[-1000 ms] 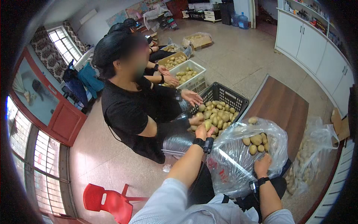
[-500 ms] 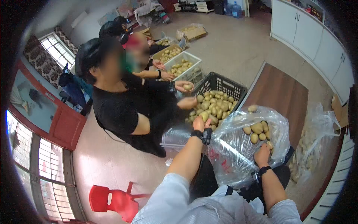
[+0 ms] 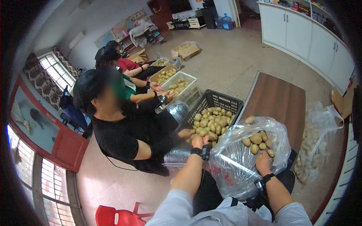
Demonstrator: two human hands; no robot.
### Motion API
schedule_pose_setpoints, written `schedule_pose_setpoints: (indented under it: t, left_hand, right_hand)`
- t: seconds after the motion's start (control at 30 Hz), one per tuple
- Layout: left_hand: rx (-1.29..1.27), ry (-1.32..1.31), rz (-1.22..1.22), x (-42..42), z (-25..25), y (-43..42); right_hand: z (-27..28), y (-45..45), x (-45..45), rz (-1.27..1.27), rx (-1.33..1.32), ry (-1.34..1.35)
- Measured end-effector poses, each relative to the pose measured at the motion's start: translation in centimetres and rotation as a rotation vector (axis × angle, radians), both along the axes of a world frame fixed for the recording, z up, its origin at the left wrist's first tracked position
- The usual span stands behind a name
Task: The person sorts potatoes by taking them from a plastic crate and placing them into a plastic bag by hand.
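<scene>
Since half a second ago, the neighbour's potato-holding hand is gone from above the crate, and my view has tilted, so the red chair (image 3: 117, 217) sits lower at the left. The neighbour's nearer hand (image 3: 186, 133) is down at the near left edge of the black crate (image 3: 230, 101), right next to mine.

Here's my left hand (image 3: 200, 142), at that crate's near side, pointing forward into the heap. Fingers and thumb stand apart; whether there's a potato between them, I can't tell. The piled potatoes (image 3: 212, 122) lie every which way, long axes crossing: pale yellow-brown, smooth, ovals mixed with rounder ones.

On to the clear plastic bag (image 3: 229, 177), spread over my lap with its mouth wide, crinkled and shiny, red print on its left part. A small cluster of potatoes lies inside at its far right, tan and dull. My right hand (image 3: 263, 164) is in there, fingers curled narrow; I can't see whether they close on anything. Just beside them sits a small potato (image 3: 270, 153), its long axis slanting from upper left to lower right; half a second ago my fingertips were right up against it.

Beyond the bag's rim, one lone potato (image 3: 249, 119) rests by the brown board (image 3: 275, 94). Far right, another clear bag (image 3: 315, 141) bulges with potatoes.
</scene>
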State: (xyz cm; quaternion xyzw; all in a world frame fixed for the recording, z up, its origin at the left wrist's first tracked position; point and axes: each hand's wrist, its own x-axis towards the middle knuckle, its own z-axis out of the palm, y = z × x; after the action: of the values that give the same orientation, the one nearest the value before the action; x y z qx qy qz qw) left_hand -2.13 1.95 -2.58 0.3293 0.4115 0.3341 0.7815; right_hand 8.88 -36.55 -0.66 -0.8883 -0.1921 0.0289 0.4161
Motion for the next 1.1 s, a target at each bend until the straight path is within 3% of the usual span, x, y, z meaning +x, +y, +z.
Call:
schedule_pose_setpoints:
  t: [0.03,0.1,0.17,0.23,0.33,0.4,0.5,0.53,0.6,0.67,0.87,0.97,1.1]
  left_hand:
    - [0.009,-0.001,-0.007,-0.3,0.2,-0.1]
    - [1.232,1.083,-0.357,-1.3,0.4,-0.3]
    - [1.021,0.514,-0.156,0.0,0.2,-1.2]
    - [-0.04,-0.24,0.079,1.1,1.6,-1.9]
    - [0.018,-0.023,-0.02,1.2,8.6,-5.1]
    - [0.094,0.006,-0.089,1.5,8.9,-5.7]
    - [0.179,0.046,-0.159,1.7,11.0,-7.9]
    - [0.16,0.062,-0.219,1.8,11.5,-8.4]
    - [0.173,0.095,-0.337,1.8,12.0,-9.6]
    - [0.172,0.119,-0.449,1.7,13.0,-10.6]
    - [0.219,0.272,-0.863,2.2,13.2,-12.6]
    - [0.389,0.3,-0.977,2.7,11.0,-12.7]
    - [0.324,0.286,-1.052,2.3,13.9,-14.7]
  right_hand:
    - [-0.1,0.2,0.1,-0.007,0.009,-0.001]
    - [-0.1,0.2,0.1,-0.037,-0.007,0.007]
    - [0.0,0.2,0.3,-0.032,0.015,0.032]
    - [-0.2,0.0,0.2,-0.023,0.029,0.066]
    - [-0.5,0.5,0.2,-0.042,0.068,0.089]
    - [-0.4,0.9,0.2,-0.08,0.141,0.25]
    - [-3.1,1.1,0.9,-0.043,0.166,0.251]
    - [-1.6,1.2,0.7,-0.041,0.165,0.249]
    - [5.2,1.9,-0.8,0.043,0.275,0.671]
    - [7.3,2.4,-1.5,0.074,0.311,0.715]
    - [8.5,3.8,-2.1,0.198,0.441,0.896]
    - [9.6,5.2,-1.7,0.264,0.451,0.934]
    - [11.5,6.5,-1.9,0.336,0.545,1.003]
